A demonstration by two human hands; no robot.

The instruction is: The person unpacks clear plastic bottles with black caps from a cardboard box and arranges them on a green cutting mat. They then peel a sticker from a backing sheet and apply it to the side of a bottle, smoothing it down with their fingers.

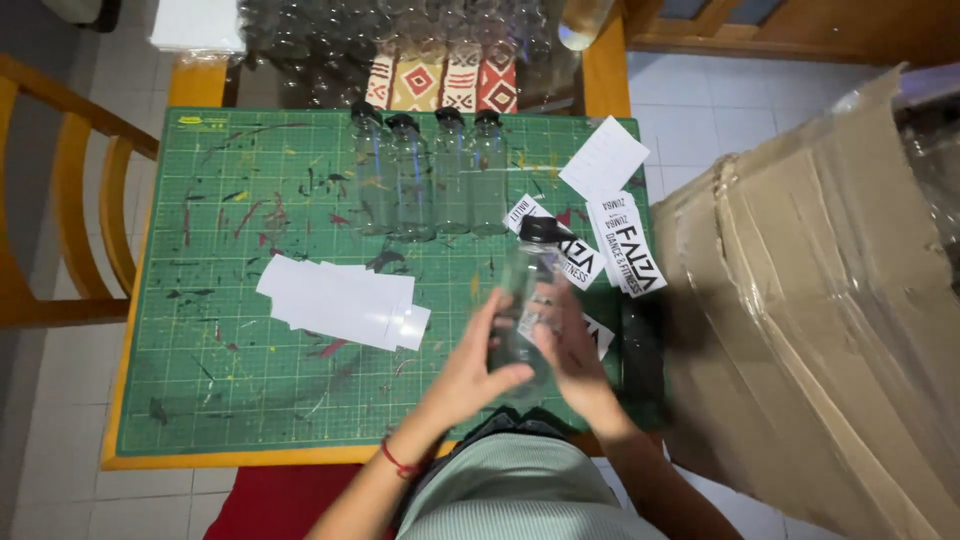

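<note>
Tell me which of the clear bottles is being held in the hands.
The black-capped clear bottle nearest the person, gripped by both hands; the other four stand untouched in a row farther back.

Clear black-capped bottle (528, 290), tilted, above green mat.

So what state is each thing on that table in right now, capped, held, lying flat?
Held bottle: capped, upright, in both hands.
Left hand: gripping it.
Right hand: pressing on its side.
Four bottles: capped, standing in a row.
White sheets: lying flat, overlapping.
Cardboard box: tilted, plastic-wrapped.
</note>
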